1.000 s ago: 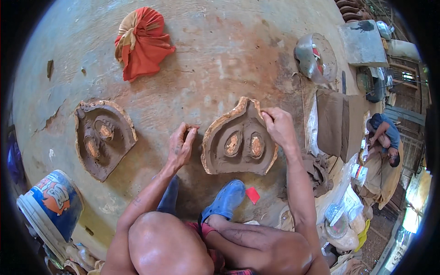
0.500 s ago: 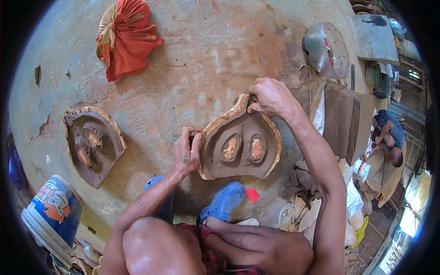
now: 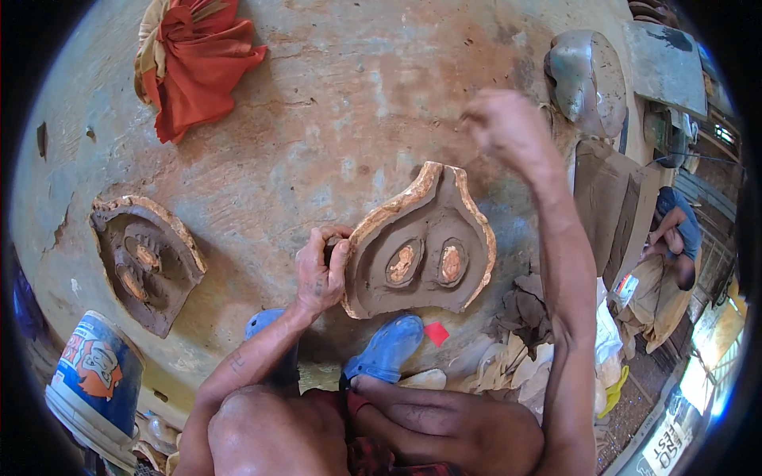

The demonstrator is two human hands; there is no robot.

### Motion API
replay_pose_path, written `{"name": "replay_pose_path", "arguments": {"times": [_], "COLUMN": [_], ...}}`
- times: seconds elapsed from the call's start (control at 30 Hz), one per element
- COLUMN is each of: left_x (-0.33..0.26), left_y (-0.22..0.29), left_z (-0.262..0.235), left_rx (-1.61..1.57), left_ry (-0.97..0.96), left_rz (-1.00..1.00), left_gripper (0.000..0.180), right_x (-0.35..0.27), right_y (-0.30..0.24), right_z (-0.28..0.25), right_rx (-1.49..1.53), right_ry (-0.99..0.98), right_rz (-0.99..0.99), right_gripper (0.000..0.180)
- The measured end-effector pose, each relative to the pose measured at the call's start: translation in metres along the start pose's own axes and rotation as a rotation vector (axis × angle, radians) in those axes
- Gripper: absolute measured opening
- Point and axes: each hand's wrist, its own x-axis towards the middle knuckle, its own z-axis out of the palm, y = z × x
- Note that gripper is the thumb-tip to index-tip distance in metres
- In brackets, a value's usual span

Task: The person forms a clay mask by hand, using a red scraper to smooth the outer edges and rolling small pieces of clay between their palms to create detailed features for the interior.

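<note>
In front of me, a plaster mould [image 3: 367, 225] with a pale, rough rim is lined with dark wet clay [image 3: 426, 226]. Two oval openings in the clay show orange-brown plaster. My left hand [image 3: 319, 270] grips the mould's left edge, thumb at the rim; a dark patch between thumb and fingers is unclear. Raised beyond the mould's upper right, my right hand [image 3: 508, 131] is apart from it. Its fingers look bent but are smeared by motion. To the left, a second clay-lined mould [image 3: 151, 266] lies on the floor.
A red and tan cloth bundle [image 3: 194, 63] sits at far left, a blue and white bucket [image 3: 95, 381] at near left. On the right are a rounded metal vessel [image 3: 583, 83], a clay slab [image 3: 607, 206] and clay scraps [image 3: 524, 313]. Another person [image 3: 675, 226] crouches farther right.
My right hand has let go of the mould's narrow top and moved up and right. My left hand stays at the left edge. The view has shifted slightly.
</note>
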Motion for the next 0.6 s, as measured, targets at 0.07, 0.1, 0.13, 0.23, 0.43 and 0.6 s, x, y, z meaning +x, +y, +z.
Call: {"name": "replay_pose_path", "arguments": {"times": [0.07,0.1,0.13,0.23,0.43,0.6], "left_x": [0.0,0.0,0.001,-0.001,0.001,0.004], "left_y": [-0.001,0.002,0.003,-0.004,-0.001,0.006], "left_z": [0.001,0.002,0.001,0.002,0.0,-0.005], "left_rx": [-0.025,0.004,0.026,0.002,-0.044,-0.31], "left_ry": [0.011,-0.007,-0.022,-0.002,-0.021,0.052], "left_rz": [-0.004,-0.009,-0.013,-0.003,-0.052,-0.157], "left_gripper": [0.012,0.012,0.012,0.012,0.013,0.012], "right_x": [-0.013,-0.027,-0.038,-0.065,-0.113,-0.159], "right_y": [0.024,0.033,0.033,0.015,0.004,-0.017], "right_z": [-0.012,-0.019,-0.023,-0.007,0.017,0.026], "right_rx": [0.035,0.135,0.228,0.365,0.383,0.498], "right_ry": [0.342,0.355,0.365,0.299,0.201,0.302], "right_rz": [-0.03,0.048,0.124,0.117,0.178,0.399], "right_gripper": [0.021,0.021,0.022,0.023,0.019,0.013]}}
